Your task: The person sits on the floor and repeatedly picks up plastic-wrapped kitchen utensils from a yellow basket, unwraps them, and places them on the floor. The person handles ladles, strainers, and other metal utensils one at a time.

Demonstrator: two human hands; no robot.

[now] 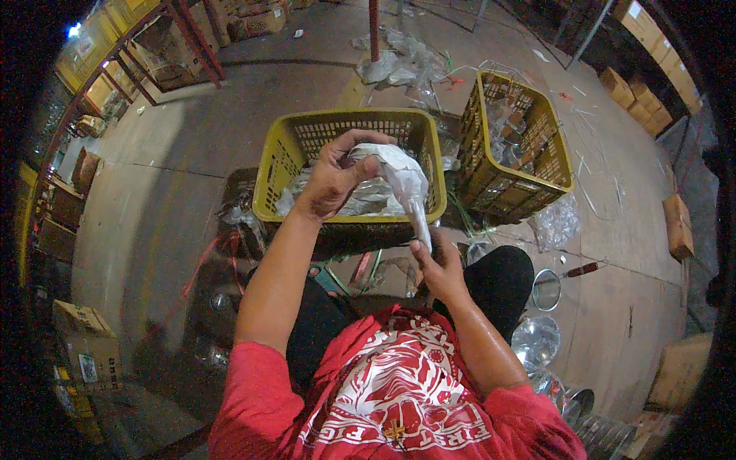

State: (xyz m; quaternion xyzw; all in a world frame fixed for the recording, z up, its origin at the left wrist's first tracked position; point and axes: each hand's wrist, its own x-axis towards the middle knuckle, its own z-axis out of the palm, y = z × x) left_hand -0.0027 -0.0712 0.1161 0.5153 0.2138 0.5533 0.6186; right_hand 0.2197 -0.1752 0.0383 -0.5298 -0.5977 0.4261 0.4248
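A long thing in whitish, see-through plastic wrap [405, 178] is stretched between my two hands, broad at the top and narrow at its lower end. My left hand [337, 176] is closed round the broad upper part, thumb in front. Lower and to the right, my right hand [441, 264] pinches the narrow end between thumb and fingers. What the wrap covers cannot be made out. Just beyond and below them stands a yellow plastic basket [274, 165] holding several plastic-wrapped pieces [368, 201].
A second yellow basket [515, 175] with wrapped pieces stands to the right. Beside my right knee lie a round metal strainer [546, 290] with a reddish handle and shiny metal pieces [537, 341]. Crumpled plastic [399, 61] lies behind the baskets; a carton [88, 345] sits far left.
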